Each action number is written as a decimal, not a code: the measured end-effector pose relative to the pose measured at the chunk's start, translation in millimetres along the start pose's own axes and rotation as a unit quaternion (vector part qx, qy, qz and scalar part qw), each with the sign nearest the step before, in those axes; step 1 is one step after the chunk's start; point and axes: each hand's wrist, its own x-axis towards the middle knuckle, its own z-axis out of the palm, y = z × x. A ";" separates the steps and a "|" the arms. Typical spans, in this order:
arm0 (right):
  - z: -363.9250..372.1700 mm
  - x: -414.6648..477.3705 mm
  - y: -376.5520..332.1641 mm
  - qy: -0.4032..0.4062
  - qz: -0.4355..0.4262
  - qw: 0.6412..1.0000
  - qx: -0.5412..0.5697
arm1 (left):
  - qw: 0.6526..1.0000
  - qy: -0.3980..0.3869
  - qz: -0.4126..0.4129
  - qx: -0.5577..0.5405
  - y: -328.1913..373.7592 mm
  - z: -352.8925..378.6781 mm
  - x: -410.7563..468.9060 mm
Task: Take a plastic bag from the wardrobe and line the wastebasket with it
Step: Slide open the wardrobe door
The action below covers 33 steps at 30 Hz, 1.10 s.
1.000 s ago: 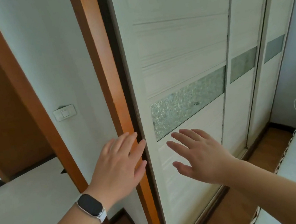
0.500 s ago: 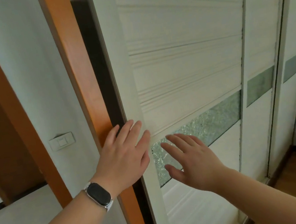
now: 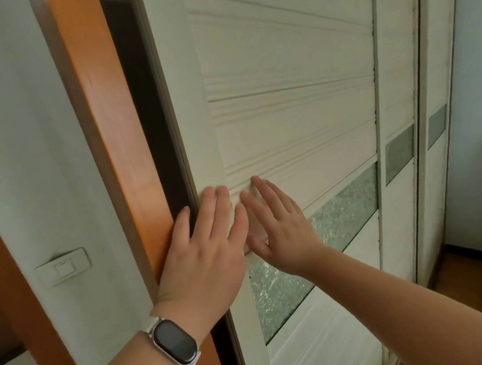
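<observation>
Both flat, fingers straight: left hand [image 3: 204, 259] on the sliding wardrobe door [image 3: 291, 106] edge beside the dark gap [image 3: 151, 133], right hand [image 3: 281, 229] on its panel. Best push rightward evenly, palms firm against slipping. The plastic bag is unseen, likely inside; wastebasket out of view

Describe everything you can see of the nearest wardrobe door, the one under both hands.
The nearest wardrobe door is a tall cream-white sliding panel, wood-like, with horizontal grooved ridges and a band of textured frosted glass across its middle. It stands upright, with a narrow dark gap between its left edge and the orange wooden frame. The left hand lies flat on its left stile, the right hand flat on the ridged panel beside it, fingers straight.
</observation>
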 end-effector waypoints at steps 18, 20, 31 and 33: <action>51.6 1.8 15.9 0.113 0.011 0.993 0.023 | 0.999 -0.032 -0.032 -0.012 17.1 7.9 4.1; 54.7 1.6 21.4 0.120 0.007 0.992 0.029 | 0.998 -0.029 -0.047 -0.022 20.7 11.3 4.7; 64.8 -1.8 82.2 0.175 -0.036 0.983 0.033 | 0.991 0.093 -0.093 -0.036 58.9 53.8 38.7; 65.2 -2.3 99.9 0.176 -0.043 0.983 0.034 | 0.987 0.124 -0.091 -0.046 66.1 62.8 50.5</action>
